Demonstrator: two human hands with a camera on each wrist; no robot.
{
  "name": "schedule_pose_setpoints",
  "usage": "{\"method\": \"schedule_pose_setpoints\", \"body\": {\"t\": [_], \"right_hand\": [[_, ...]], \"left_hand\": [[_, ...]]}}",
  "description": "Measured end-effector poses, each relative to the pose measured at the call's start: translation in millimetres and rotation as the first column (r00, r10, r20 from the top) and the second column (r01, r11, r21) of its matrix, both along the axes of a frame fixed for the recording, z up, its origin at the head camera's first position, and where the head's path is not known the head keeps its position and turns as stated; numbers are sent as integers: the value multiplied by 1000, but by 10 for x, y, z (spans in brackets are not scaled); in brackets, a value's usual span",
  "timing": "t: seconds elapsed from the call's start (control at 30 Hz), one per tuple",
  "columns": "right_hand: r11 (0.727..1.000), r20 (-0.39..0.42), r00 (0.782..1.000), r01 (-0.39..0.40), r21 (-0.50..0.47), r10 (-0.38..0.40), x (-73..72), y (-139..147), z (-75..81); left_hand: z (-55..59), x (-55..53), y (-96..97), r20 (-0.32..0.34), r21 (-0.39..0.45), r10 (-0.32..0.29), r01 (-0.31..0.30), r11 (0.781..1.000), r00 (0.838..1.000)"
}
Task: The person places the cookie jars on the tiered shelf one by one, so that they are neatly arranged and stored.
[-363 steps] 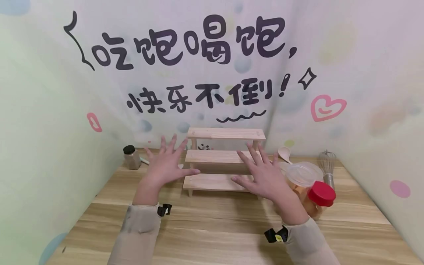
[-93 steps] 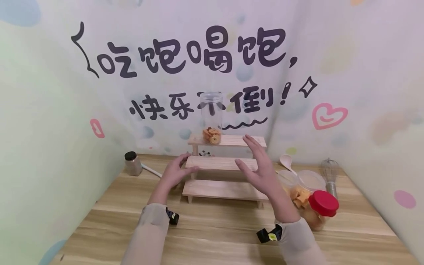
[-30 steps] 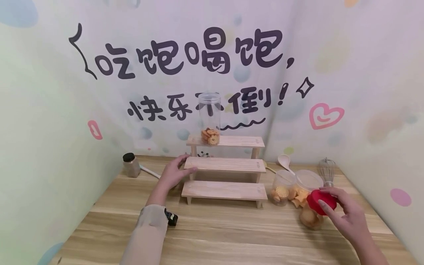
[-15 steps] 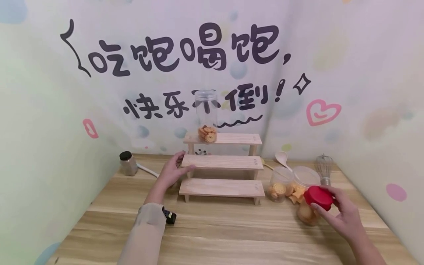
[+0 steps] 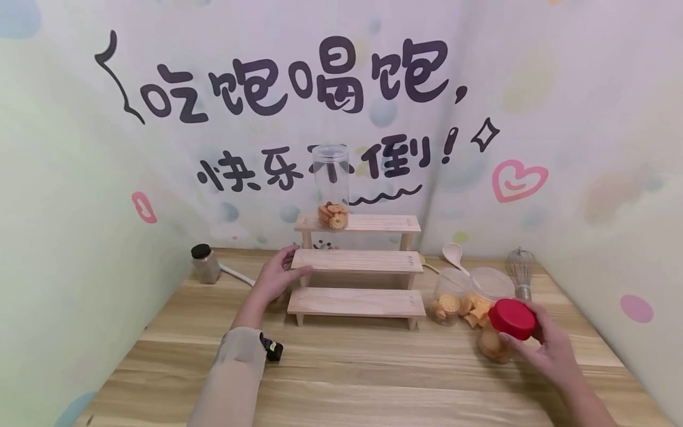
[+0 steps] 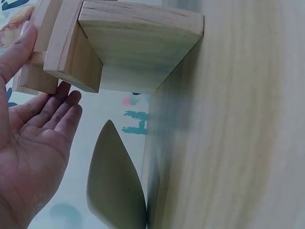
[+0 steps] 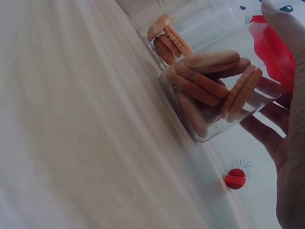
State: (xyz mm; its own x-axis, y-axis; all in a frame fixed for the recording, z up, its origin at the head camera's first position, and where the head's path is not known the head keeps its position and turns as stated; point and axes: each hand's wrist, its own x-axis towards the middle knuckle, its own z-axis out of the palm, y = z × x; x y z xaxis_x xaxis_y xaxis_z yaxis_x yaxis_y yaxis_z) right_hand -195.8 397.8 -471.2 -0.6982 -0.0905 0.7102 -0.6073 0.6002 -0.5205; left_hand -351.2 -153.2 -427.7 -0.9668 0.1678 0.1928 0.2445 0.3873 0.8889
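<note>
A three-tier wooden display stand [image 5: 356, 301] stands on the table. My left hand [image 5: 273, 279] holds the left end of its middle tier, thumb at the front edge and fingers at the back; the left wrist view shows this tier's end between thumb and fingers. On the top tier, left of centre, is a tall clear jar [image 5: 331, 178] with a few cookies at its bottom. At the right, my right hand [image 5: 549, 344] grips the red lid [image 5: 513, 318] of a clear cookie jar [image 7: 224, 90]. That jar appears upright, its base at the tabletop.
Behind the red-lidded jar are a shorter clear cookie jar [image 5: 450, 293], star-shaped cookies [image 5: 476, 309], a clear round lid [image 5: 492, 283], a white ladle [image 5: 453, 255] and a whisk [image 5: 521, 273]. A black-capped jar [image 5: 206, 265] and a white handle [image 5: 236, 274] lie back left.
Over the span, the tall cookie jar has come onto the top tier. My right hand has gone from the stand to the red lid. In the last second both hands barely moved.
</note>
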Motion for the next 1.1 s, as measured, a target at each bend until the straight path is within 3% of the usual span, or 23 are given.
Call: {"method": "schedule_pose_setpoints", "body": {"t": [0.13, 0.6, 1.1], "right_hand": [[1000, 40, 999, -14, 0, 14, 2, -3, -27], [997, 135, 988, 75, 16, -77, 51, -33, -40], [992, 15, 992, 128, -12, -128, 102, -43, -34]], "left_hand": [[5, 3, -6, 1, 4, -8, 8, 1000, 1000], [0, 4, -14, 7, 2, -5, 5, 1000, 1000], [-3, -4, -7, 9, 10, -10, 10, 1000, 1000]]}}
